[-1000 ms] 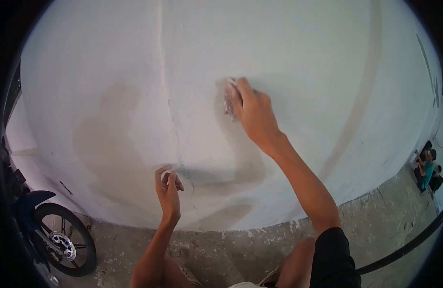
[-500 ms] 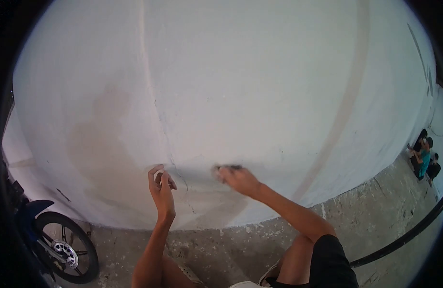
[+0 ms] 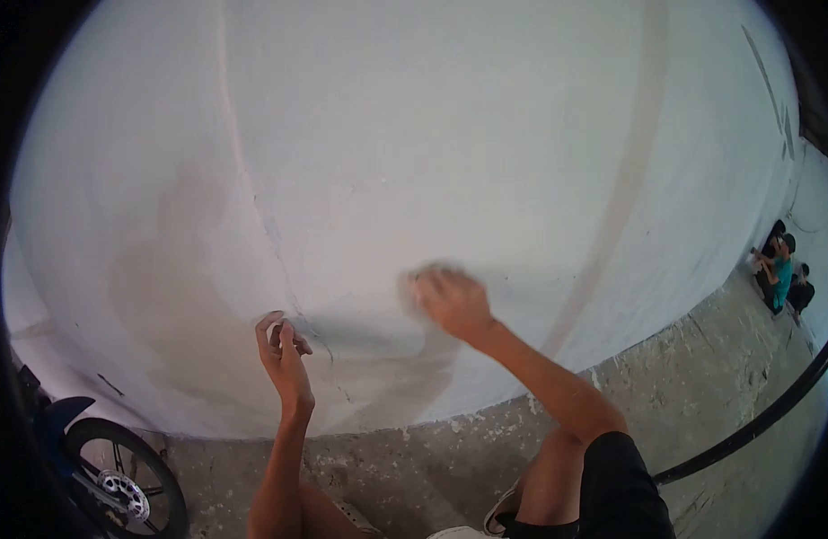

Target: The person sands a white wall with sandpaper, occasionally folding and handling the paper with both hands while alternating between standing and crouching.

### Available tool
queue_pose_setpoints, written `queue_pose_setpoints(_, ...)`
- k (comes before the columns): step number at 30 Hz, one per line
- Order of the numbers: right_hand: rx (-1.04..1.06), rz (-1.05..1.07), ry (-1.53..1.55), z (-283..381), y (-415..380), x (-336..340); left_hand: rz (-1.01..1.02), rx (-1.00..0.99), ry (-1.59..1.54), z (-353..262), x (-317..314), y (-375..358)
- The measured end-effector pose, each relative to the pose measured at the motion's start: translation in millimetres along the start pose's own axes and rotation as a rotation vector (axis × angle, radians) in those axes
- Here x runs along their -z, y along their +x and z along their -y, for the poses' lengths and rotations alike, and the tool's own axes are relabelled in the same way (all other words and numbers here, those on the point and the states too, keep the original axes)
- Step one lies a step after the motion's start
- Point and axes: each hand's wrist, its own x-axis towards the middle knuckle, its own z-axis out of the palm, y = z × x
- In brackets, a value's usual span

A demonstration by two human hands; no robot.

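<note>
Since the previous frame the right hand [image 3: 452,301] has risen slightly, pressing one blurred sanding pad [image 3: 420,277] against the single white wall [image 3: 450,135]. Left hand [image 3: 284,355], fingers loosely curled, grasps nothing visible. One motorcycle wheel [image 3: 118,481] stands near left.

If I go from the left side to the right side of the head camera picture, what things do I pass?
Motorbike wheel → brownish damp stain on the wall → left hand → right hand → faint tan stripe on the wall → people sitting on the floor.

White wall [image 3: 432,135] with tan stains; grey floor [image 3: 719,377]; black shorts [image 3: 625,490].
</note>
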Motion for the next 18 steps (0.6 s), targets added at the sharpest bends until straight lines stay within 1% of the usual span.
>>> queue_pose_setpoints(2, 0.145, 0.043, 0.052, 8, -49, -19, 0.003, 0.0, -0.014, 1, -4, -2)
queue_pose_setpoints(3, 0.138, 0.044, 0.04, 4, -51, -16, 0.005, -0.005, -0.006, 1, -3, -2)
queue_pose_setpoints(5, 0.221, 0.076, 0.077, -6, -54, -11, 0.018, -0.004, 0.002, 2, -3, -2)
queue_pose_setpoints(6, 0.137, 0.082, 0.09, -12, -49, -5, 0.018, 0.003, 0.01, 2, -1, -2)
queue_pose_setpoints(8, 0.067, 0.013, -0.104, -37, -37, 5, 0.027, 0.011, 0.018, 2, 1, 0)
queue_pose_setpoints(9, -0.056, -0.026, -0.078, -49, -19, 19, 0.011, 0.009, 0.027, 2, 2, 0)
queue_pose_setpoints(10, -0.22, -0.151, 0.029, -57, 3, 36, -0.008, 0.008, 0.037, 2, 4, 0)
queue_pose_setpoints(12, -0.363, -0.259, 0.04, -79, 31, 59, 0.003, -0.009, 0.042, 5, 9, 2)
queue_pose_setpoints(13, -0.368, -0.256, 0.038, -82, 41, 69, 0.012, -0.031, 0.049, 6, 12, 3)
queue_pose_setpoints(15, -0.518, -0.264, 0.107, -86, 53, 80, 0.011, -0.008, 0.058, 11, 18, 6)
queue_pose_setpoints(16, -0.473, -0.215, 0.112, -89, 38, 64, 0.002, 0.011, 0.065, 12, 19, 6)
queue_pose_setpoints(18, -0.32, -0.074, -0.051, -67, -1, 29, -0.009, 0.001, 0.06, 10, 17, 6)
